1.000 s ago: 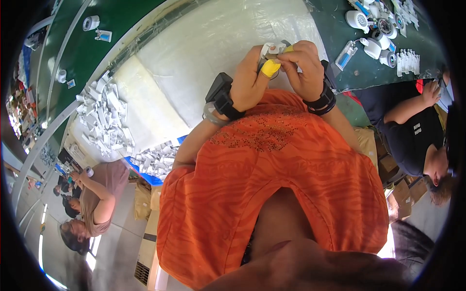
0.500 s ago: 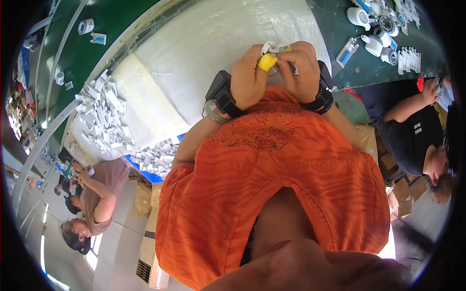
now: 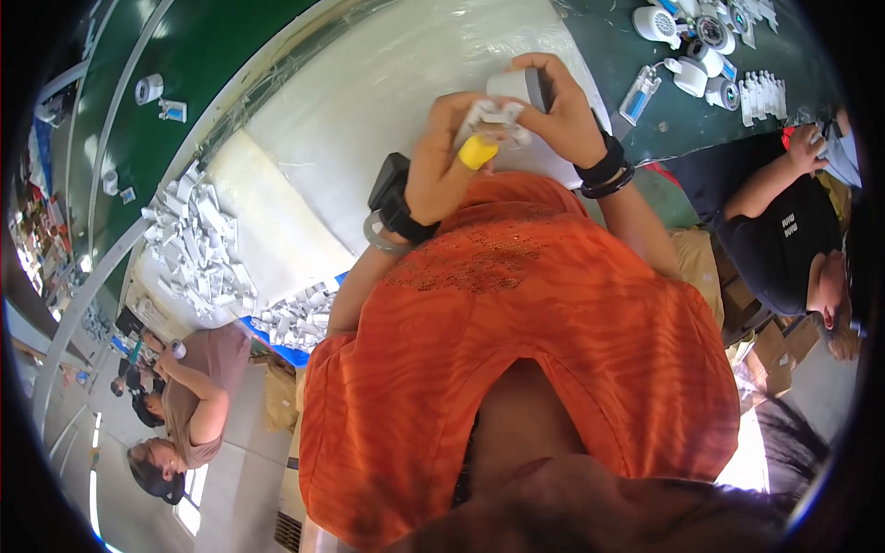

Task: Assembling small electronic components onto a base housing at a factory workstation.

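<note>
My left hand (image 3: 437, 164), a yellow wrap (image 3: 477, 151) around its thumb, is closed on a small white plastic part (image 3: 489, 116) that is partly blurred. Close beside it, my right hand (image 3: 573, 112) grips a white round housing (image 3: 513, 86) with a dark end, its fingers curled over the far side. The two pieces are near each other; whether they touch or are joined I cannot tell. Both hands are above a work surface covered with clear plastic sheet (image 3: 369, 83).
Loose white plastic parts (image 3: 198, 235) are heaped at the left, with more in a blue bin (image 3: 293, 318) nearer me. White round units (image 3: 691, 74) and a row of white parts (image 3: 762, 97) lie on the green surface at right. Co-workers sit on both sides.
My hands have moved apart slightly, the left one toward me and leftward. A white round housing now shows in my right hand. The whole view has shifted a little.
</note>
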`<state>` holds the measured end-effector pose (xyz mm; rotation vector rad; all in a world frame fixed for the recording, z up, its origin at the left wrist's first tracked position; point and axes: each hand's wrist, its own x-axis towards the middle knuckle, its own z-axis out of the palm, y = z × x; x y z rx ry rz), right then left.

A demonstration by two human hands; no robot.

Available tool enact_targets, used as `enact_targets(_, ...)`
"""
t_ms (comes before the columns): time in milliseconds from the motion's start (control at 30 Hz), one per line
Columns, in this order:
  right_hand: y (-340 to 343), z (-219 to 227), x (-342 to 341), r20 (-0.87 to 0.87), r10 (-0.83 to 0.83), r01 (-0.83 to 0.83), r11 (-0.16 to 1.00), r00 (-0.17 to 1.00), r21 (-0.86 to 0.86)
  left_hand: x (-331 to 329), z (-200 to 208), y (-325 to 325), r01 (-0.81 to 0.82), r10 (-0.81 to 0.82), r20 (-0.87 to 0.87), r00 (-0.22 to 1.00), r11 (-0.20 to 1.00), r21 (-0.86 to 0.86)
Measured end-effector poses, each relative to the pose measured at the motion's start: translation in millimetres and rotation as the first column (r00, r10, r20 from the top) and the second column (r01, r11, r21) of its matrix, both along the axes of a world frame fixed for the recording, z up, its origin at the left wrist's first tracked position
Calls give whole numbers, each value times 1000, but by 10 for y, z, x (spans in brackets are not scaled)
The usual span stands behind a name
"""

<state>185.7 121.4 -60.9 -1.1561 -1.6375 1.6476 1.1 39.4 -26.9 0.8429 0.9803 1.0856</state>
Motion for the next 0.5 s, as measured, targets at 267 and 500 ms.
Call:
enact_targets(267,58,148,-60,340,-240,13,833,909,553,-61,-224,-27,-118,82,-180,980,973,-198)
enact_targets(500,13,100,-91,324,-237,22,835,916,549,-40,-278,-35,-195,160,-142,977,940,-280)
